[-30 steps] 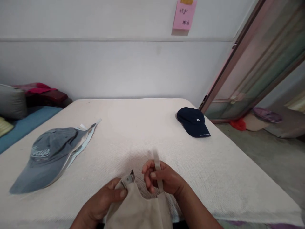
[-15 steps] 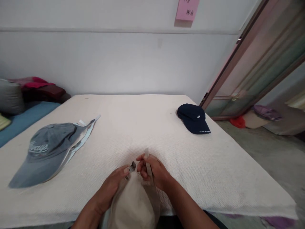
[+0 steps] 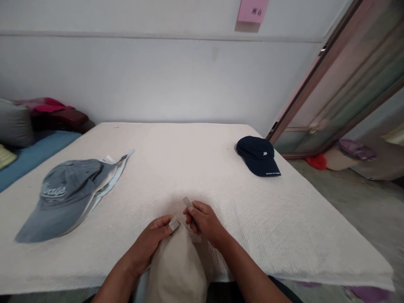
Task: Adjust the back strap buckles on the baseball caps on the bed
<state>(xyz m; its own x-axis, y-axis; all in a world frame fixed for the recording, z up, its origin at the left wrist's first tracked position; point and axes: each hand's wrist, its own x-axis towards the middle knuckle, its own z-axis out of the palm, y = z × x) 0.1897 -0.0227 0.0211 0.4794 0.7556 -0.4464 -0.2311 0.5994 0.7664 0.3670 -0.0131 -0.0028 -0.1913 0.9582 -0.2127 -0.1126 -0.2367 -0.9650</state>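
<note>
A beige cap (image 3: 178, 265) is held at the table's near edge, its lower part cut off by the frame. My left hand (image 3: 154, 235) is closed on one side of its back opening, thumb and fingers at the short strap end with the buckle (image 3: 173, 224). Between the thumb and fingers of my right hand (image 3: 203, 221) is the long loose strap (image 3: 187, 203) of the same cap, its tip pointing up and left. The two strap ends are apart, a small gap between them.
On the left of the white-covered table (image 3: 176, 160) lies a grey-blue cap (image 3: 67, 193) with pale lettering. A navy cap (image 3: 257, 155) rests at the right edge. Behind stands a white wall (image 3: 158, 80) with a pink note (image 3: 252, 11). A sliding door (image 3: 322, 92) is at the right.
The strap tip in my right hand has tilted over to the left. My left hand has turned the buckle end, so a beige cloth side now faces up instead of the metal.
</note>
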